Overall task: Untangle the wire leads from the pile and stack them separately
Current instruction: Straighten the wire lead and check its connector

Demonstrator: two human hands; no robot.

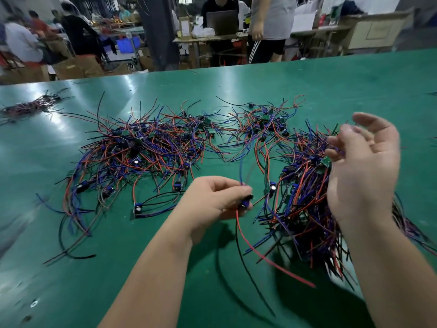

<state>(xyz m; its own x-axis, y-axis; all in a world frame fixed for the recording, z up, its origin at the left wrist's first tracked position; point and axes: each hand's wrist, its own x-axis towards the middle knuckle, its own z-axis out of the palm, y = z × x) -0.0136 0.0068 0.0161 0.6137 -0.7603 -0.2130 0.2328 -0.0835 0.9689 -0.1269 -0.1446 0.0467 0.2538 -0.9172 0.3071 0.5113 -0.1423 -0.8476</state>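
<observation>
Green matting covers the tabletop [331,86], with a busy workshop blurred behind it. Judging by how the leads lie, the sorting is at an early-to-middle stage, and most of the wire is still knotted.

I count 4 groups of leads:
- 1 broad tangled pile [142,147] sits left of centre.
- 1 smaller tangle [264,124] lies beyond the hands.
- 1 dense bundle [302,204] is at the right, its strands running roughly the same way, which suggests it is the sorted stack.
- 1 far heap [30,106] lies at the left edge, well apart from the rest.

The leads in each group are too many and too overlapped to count.

Both of the person's 2 hands are in view. The left hand [212,200] has its fingers [236,188] pinched on 1 single lead [247,202], held just above the tabletop between the pile and the bundle. Its red, black and blue wires trail free, so this lead looks already separated.

The right hand [364,171] is raised beside the bundle with its fingers [333,140] loosely curled at the top strands. Blur hides whether they actually grip any wire.

What remains is the 2 tangles, nearly all of the work.
</observation>
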